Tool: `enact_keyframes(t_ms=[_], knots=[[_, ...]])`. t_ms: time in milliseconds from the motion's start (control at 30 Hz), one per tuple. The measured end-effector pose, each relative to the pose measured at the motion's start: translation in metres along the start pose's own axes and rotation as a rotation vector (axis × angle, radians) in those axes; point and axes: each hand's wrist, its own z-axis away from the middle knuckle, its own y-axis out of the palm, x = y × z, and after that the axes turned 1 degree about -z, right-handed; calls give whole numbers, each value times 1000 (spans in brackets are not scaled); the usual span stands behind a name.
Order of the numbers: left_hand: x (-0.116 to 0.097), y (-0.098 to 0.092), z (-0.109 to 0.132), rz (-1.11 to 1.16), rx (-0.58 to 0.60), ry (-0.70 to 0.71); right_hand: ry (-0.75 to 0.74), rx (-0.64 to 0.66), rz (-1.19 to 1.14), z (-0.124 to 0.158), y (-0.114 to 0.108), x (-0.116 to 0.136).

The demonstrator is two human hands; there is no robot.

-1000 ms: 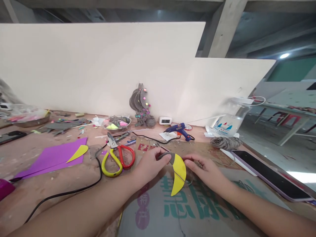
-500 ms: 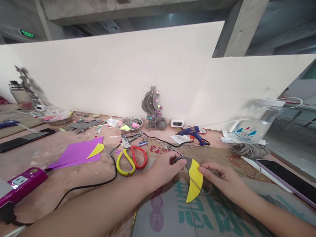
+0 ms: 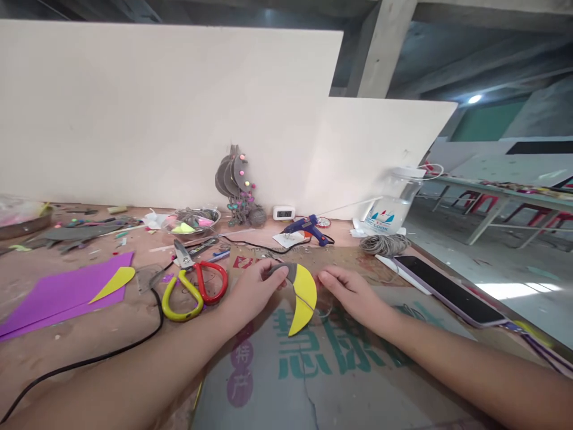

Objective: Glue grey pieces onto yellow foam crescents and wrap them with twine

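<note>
My left hand [image 3: 250, 292] pinches the grey end of a curved foam piece [image 3: 301, 297] whose larger part is yellow. It lies on a grey cardboard sheet [image 3: 340, 382] with green printed characters. My right hand [image 3: 351, 292] rests on the cardboard just right of the yellow part, fingers curled, fingertips at its edge; what they grip, if anything, is too small to name. Scissors with one yellow and one red handle [image 3: 192, 286] lie just left of my left hand.
A purple foam sheet [image 3: 58, 292] with a yellow leaf shape [image 3: 111, 283] lies at left. A black cable [image 3: 111, 352] runs across the table. At the back stand a bowl of scraps [image 3: 190, 222], a grey foam ornament [image 3: 237, 185], a blue glue gun [image 3: 307, 228], a twine coil [image 3: 385, 243], a plastic jar [image 3: 394, 206] and a phone [image 3: 447, 289].
The camera swung left and then back right. Both hands stayed on the grey and yellow foam piece in nearly the same grip.
</note>
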Motion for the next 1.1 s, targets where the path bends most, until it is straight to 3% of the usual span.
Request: enact_keyframes(t_ms=[267,567,933,1100], knots=[[0,-1,-1,-41,-4,4,18,33,18,-1,1,5],[-4,0,0,14,0,2,145,44,-72,-4,3,11],[-5,-1,0,57,-54,-18,128,73,5,-5,5,3],[-2,-2,-2,84,-37,-14,71,-43,126,-10,-7,7]])
